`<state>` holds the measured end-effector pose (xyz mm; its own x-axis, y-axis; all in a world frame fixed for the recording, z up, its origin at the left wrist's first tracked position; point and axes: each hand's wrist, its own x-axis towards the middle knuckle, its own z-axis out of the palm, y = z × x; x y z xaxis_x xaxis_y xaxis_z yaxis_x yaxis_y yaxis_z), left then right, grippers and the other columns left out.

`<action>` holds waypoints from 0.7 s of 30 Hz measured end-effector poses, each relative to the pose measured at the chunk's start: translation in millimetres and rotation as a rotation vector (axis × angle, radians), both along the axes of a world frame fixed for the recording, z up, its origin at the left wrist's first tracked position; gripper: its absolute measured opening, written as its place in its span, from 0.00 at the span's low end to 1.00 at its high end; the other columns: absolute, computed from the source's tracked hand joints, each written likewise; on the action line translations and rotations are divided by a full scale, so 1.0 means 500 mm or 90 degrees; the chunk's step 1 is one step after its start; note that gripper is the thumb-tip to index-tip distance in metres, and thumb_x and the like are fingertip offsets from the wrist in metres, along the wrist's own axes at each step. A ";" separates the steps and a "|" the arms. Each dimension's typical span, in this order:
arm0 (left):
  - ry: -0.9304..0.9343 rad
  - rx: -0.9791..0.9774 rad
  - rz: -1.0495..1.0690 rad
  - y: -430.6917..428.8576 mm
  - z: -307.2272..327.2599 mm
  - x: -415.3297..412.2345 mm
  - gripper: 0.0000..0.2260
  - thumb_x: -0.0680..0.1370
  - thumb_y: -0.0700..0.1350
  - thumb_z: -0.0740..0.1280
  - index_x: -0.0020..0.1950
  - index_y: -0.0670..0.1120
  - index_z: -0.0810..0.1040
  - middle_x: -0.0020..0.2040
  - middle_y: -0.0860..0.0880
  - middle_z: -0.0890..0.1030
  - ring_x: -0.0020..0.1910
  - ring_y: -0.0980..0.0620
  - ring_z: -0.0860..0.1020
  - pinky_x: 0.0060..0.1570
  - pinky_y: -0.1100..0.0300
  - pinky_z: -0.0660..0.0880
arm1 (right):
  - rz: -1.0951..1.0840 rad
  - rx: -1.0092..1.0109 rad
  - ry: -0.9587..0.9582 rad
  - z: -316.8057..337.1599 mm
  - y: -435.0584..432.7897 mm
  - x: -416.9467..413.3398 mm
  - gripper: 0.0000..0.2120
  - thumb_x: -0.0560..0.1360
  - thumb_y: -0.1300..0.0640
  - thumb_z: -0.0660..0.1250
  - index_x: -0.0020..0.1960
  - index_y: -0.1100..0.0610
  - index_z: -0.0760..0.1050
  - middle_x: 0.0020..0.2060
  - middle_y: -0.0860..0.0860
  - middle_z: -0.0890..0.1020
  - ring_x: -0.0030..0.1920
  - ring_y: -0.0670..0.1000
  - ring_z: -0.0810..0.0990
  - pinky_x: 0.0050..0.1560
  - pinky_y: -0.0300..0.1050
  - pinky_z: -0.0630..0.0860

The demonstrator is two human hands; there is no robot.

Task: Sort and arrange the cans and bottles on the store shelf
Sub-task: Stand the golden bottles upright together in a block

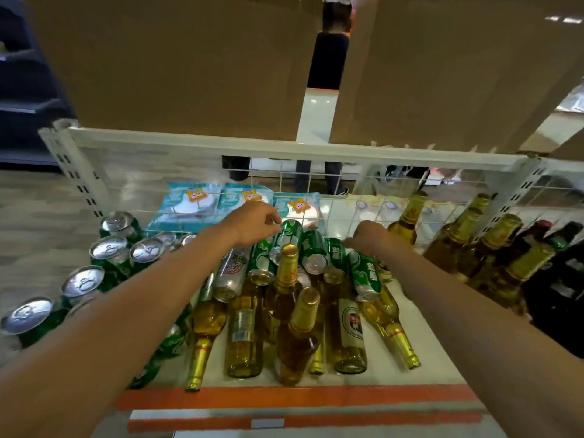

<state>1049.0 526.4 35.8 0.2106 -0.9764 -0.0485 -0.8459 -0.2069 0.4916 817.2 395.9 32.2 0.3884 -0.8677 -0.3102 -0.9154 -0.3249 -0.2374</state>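
Observation:
A jumbled heap of green cans [316, 251] and amber gold-capped bottles [245, 330] lies in the middle of the white shelf [436, 352]. My left hand [252, 224] reaches over the heap and pinches the top end of a green can [290, 230] at the back. My right hand [368, 237] is at the back right of the heap, fingers curled down onto a lying green can [336, 252]; its grip is hidden. Upright green cans [110, 251] stand in a row at the left. Upright amber bottles [461, 235] stand at the right.
A white wire grid [331, 181] backs the shelf, with pale blue packets [189, 203] behind it. Brown cardboard panels [177, 58] hang above. Dark bottles [565, 279] stand at the far right. An orange strip [300, 398] edges the shelf front. A person's legs [328, 58] show beyond.

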 end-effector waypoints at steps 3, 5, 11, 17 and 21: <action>0.029 0.008 -0.036 -0.050 -0.005 -0.031 0.10 0.77 0.51 0.71 0.56 0.48 0.82 0.54 0.48 0.82 0.53 0.51 0.79 0.57 0.53 0.76 | -0.035 -0.040 0.048 -0.063 0.008 -0.055 0.23 0.77 0.42 0.66 0.62 0.59 0.71 0.51 0.53 0.80 0.48 0.53 0.79 0.43 0.45 0.76; 0.041 0.013 -0.055 -0.075 -0.007 -0.055 0.10 0.77 0.50 0.72 0.55 0.48 0.82 0.55 0.48 0.82 0.53 0.51 0.79 0.56 0.54 0.76 | -0.073 -0.049 0.044 -0.111 0.029 -0.077 0.29 0.76 0.39 0.66 0.67 0.58 0.67 0.56 0.55 0.78 0.55 0.57 0.79 0.52 0.51 0.78; 0.023 0.087 -0.095 -0.125 -0.026 -0.099 0.15 0.74 0.55 0.73 0.58 0.51 0.81 0.53 0.52 0.81 0.52 0.53 0.78 0.54 0.56 0.76 | -0.156 -0.065 -0.072 -0.201 0.073 -0.098 0.40 0.73 0.41 0.70 0.74 0.59 0.56 0.63 0.58 0.75 0.61 0.59 0.77 0.56 0.53 0.78; 0.009 0.135 -0.155 -0.156 -0.016 -0.123 0.20 0.72 0.53 0.75 0.61 0.48 0.79 0.55 0.49 0.81 0.54 0.51 0.79 0.59 0.50 0.77 | -0.191 -0.069 -0.112 -0.162 0.039 -0.103 0.30 0.70 0.44 0.72 0.63 0.58 0.66 0.54 0.55 0.79 0.54 0.58 0.79 0.47 0.50 0.76; -0.023 0.202 -0.193 -0.193 0.015 -0.157 0.20 0.73 0.52 0.75 0.63 0.51 0.79 0.57 0.52 0.79 0.57 0.50 0.78 0.63 0.49 0.74 | -0.171 -0.081 -0.138 -0.123 -0.006 -0.109 0.30 0.68 0.42 0.73 0.60 0.59 0.68 0.47 0.54 0.80 0.48 0.57 0.80 0.47 0.53 0.81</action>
<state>970.5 429.8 43.5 -0.0756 -0.9324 -0.3535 -0.9070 -0.0830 0.4130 762.6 392.8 -29.1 0.1863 -0.9741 -0.1281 -0.9047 -0.1192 -0.4089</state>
